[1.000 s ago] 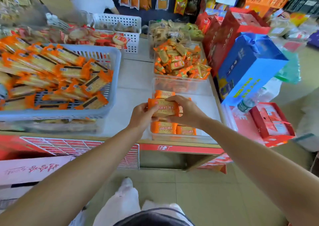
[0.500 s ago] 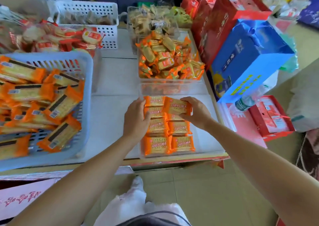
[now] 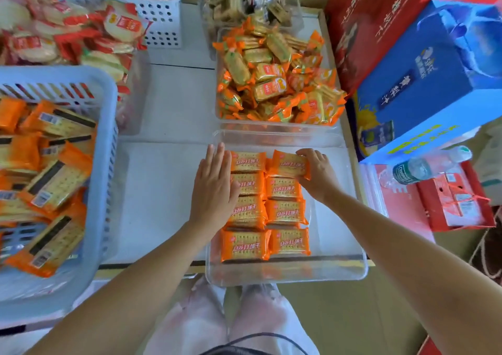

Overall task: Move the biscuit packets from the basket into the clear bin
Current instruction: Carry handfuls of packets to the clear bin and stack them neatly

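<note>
Since half a second ago, the right hand (image 3: 317,175) has lowered its packet (image 3: 289,164) to the far end of the right column, and the left hand (image 3: 214,189) has flattened out along the left column.

Head view: the right thumb and curled fingers pinch the packet's right end. It is tilted and not quite seated, probably so it can slide into line. The left fingers are straight and pressed together, resting against the left column's side, seemingly to keep the rows square.

Inside the clear bin (image 3: 339,270) I count eight packets showing: two columns of four, counting the held one. Any layer beneath is hidden. One basket (image 3: 108,164) at the left holds many more biscuit packets (image 3: 54,181), too jumbled to count.
</note>
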The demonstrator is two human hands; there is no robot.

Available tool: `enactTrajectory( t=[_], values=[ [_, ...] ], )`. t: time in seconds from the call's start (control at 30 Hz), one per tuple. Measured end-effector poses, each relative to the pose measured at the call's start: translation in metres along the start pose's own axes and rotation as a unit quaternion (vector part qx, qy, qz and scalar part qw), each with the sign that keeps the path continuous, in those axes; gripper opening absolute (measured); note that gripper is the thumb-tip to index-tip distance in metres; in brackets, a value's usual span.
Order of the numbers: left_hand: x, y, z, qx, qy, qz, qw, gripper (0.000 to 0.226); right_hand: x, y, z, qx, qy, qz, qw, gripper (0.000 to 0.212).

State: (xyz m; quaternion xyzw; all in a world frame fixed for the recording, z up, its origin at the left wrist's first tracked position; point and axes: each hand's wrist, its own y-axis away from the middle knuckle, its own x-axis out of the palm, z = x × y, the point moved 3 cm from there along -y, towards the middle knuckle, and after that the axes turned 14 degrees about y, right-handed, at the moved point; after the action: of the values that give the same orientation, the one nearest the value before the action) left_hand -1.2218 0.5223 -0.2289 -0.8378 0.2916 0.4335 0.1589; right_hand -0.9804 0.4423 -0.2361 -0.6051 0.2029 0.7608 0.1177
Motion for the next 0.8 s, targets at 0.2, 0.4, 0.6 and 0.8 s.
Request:
enactTrajectory(
  t=[0.2, 0.4, 0.6, 0.8],
  values=[
    [0.003, 0.000, 0.001, -0.014, 0.005, -0.006, 1.000, 0.060, 0.017, -0.009, -0.002, -0.045, 0.028, -0.012, 0.999, 0.050],
    [0.002, -0.001, -0.001, -0.024, -0.011, -0.002, 1.000, 0.062, 0.022, -0.007, 0.001, -0.063, 0.079, -0.108, 0.989, 0.050],
    [0.004, 0.000, 0.001, -0.033, -0.041, 0.007, 0.999, 0.057, 0.020, -0.013, 0.000, -0.085, 0.078, -0.072, 0.991, 0.043],
    [-0.011, 0.007, -0.021, -0.027, -0.031, -0.020, 0.999, 0.052, -0.009, -0.008, 0.013, -0.155, -0.007, -0.103, 0.982, 0.040]
  ],
)
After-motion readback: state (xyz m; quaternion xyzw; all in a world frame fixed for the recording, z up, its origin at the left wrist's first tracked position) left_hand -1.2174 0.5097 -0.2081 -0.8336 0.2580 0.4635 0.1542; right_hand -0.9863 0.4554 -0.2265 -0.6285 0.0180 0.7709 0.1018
